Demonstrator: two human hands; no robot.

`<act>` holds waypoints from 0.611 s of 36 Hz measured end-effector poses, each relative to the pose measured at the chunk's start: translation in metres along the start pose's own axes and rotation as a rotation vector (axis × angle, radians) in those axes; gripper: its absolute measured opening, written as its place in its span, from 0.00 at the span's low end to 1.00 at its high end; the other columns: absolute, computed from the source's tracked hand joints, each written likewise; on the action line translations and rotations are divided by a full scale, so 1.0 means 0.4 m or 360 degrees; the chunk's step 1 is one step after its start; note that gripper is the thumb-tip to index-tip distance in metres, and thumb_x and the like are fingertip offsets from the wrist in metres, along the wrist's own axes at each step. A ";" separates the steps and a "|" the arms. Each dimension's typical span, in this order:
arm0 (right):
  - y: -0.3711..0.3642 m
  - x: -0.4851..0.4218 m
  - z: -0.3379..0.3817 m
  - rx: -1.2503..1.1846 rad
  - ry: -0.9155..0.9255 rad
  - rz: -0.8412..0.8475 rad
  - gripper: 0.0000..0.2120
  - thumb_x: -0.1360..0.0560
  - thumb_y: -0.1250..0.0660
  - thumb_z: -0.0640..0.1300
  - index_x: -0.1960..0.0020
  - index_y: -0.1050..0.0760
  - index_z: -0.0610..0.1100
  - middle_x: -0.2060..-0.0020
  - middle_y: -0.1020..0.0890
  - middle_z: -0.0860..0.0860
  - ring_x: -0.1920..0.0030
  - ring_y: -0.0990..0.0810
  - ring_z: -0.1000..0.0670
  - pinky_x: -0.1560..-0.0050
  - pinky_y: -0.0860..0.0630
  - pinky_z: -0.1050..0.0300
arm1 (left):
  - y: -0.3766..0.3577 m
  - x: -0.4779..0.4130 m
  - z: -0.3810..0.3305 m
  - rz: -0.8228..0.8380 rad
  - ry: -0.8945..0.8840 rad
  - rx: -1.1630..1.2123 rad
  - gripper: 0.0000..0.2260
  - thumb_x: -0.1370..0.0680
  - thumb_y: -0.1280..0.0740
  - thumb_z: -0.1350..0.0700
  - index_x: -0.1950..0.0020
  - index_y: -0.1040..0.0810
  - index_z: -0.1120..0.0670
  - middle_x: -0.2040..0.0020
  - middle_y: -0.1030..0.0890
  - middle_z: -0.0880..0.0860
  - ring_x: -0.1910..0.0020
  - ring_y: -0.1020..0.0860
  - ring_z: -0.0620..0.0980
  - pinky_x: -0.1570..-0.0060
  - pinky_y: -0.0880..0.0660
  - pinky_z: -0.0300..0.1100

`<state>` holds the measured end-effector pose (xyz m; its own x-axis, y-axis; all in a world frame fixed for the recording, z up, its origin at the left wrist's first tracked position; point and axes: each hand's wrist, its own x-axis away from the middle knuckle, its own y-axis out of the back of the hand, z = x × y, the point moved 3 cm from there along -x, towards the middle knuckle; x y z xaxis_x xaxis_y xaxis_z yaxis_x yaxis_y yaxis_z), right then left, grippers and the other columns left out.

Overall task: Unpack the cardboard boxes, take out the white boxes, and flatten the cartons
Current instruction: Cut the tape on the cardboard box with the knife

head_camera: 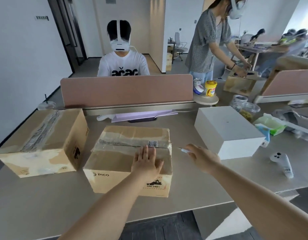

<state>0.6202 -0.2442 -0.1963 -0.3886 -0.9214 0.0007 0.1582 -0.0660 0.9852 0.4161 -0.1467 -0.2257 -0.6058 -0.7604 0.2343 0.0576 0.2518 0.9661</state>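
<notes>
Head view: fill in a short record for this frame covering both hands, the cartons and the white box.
left hand: flat on top of the PICO carton
right hand: grips a small white tool, tip toward that carton's taped seam
PICO carton: taped shut
second carton: left of it, also taped
white box: on the desk, right of the cartons

Left hand (146,163) lies flat on the taped carton (115,158); right hand (203,158) grips a small white tool (183,150).
</notes>
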 end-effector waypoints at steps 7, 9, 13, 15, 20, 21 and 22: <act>-0.030 0.107 -0.157 0.0022 -0.0437 0.0086 0.18 0.18 0.53 0.56 0.42 0.32 0.46 0.45 0.20 0.45 0.47 0.21 0.40 0.58 0.31 0.53 | -0.009 0.001 -0.218 -0.0183 -0.0528 0.0055 0.30 0.17 0.51 0.43 0.20 0.57 0.55 0.21 0.61 0.55 0.22 0.62 0.53 0.24 0.61 0.49; -0.035 0.138 -0.216 0.0006 -0.0481 0.0113 0.17 0.17 0.54 0.55 0.44 0.30 0.47 0.44 0.22 0.47 0.46 0.22 0.42 0.57 0.30 0.53 | -0.020 0.003 -0.296 -0.0195 -0.0655 0.0092 0.29 0.17 0.49 0.45 0.20 0.56 0.55 0.21 0.60 0.54 0.22 0.61 0.52 0.24 0.61 0.48; -0.039 0.185 -0.357 0.0019 -0.0525 0.0028 0.16 0.18 0.51 0.55 0.44 0.29 0.47 0.44 0.23 0.50 0.47 0.23 0.44 0.56 0.29 0.54 | -0.063 0.003 -0.422 -0.0211 -0.0818 0.0177 0.30 0.17 0.46 0.48 0.20 0.56 0.55 0.20 0.52 0.52 0.22 0.56 0.50 0.24 0.59 0.44; -0.043 0.206 -0.439 0.0064 -0.0552 0.0022 0.16 0.18 0.51 0.55 0.42 0.29 0.47 0.43 0.24 0.49 0.46 0.24 0.44 0.56 0.30 0.54 | -0.095 -0.005 -0.463 -0.0187 -0.0821 0.0195 0.29 0.17 0.46 0.49 0.20 0.55 0.55 0.20 0.49 0.51 0.22 0.53 0.49 0.24 0.57 0.42; -0.084 0.241 -0.633 0.0258 -0.0431 0.0197 0.15 0.18 0.48 0.55 0.40 0.29 0.49 0.43 0.26 0.49 0.41 0.26 0.45 0.47 0.31 0.53 | -0.207 -0.023 -0.551 0.0004 -0.0637 0.0178 0.29 0.17 0.45 0.50 0.20 0.55 0.55 0.20 0.50 0.51 0.22 0.52 0.50 0.25 0.55 0.41; -0.095 0.240 -0.662 0.0294 -0.0375 0.0211 0.14 0.18 0.47 0.54 0.40 0.29 0.50 0.43 0.26 0.50 0.41 0.27 0.46 0.44 0.32 0.53 | -0.227 -0.028 -0.571 0.0036 -0.0606 0.0180 0.29 0.17 0.45 0.50 0.20 0.55 0.54 0.20 0.50 0.51 0.22 0.52 0.50 0.25 0.55 0.41; -0.106 0.235 -0.686 0.0309 -0.0317 0.0213 0.13 0.18 0.46 0.54 0.40 0.29 0.50 0.43 0.26 0.51 0.40 0.27 0.46 0.43 0.33 0.53 | -0.245 -0.034 -0.590 0.0052 -0.0583 0.0178 0.29 0.17 0.45 0.50 0.20 0.55 0.54 0.20 0.50 0.51 0.22 0.52 0.50 0.26 0.55 0.40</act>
<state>0.8261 -0.4330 -0.2852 -0.5491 -0.8226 0.1473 0.0509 0.1430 0.9884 0.6058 -0.3022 -0.2981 -0.8497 -0.4914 0.1909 0.0069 0.3516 0.9361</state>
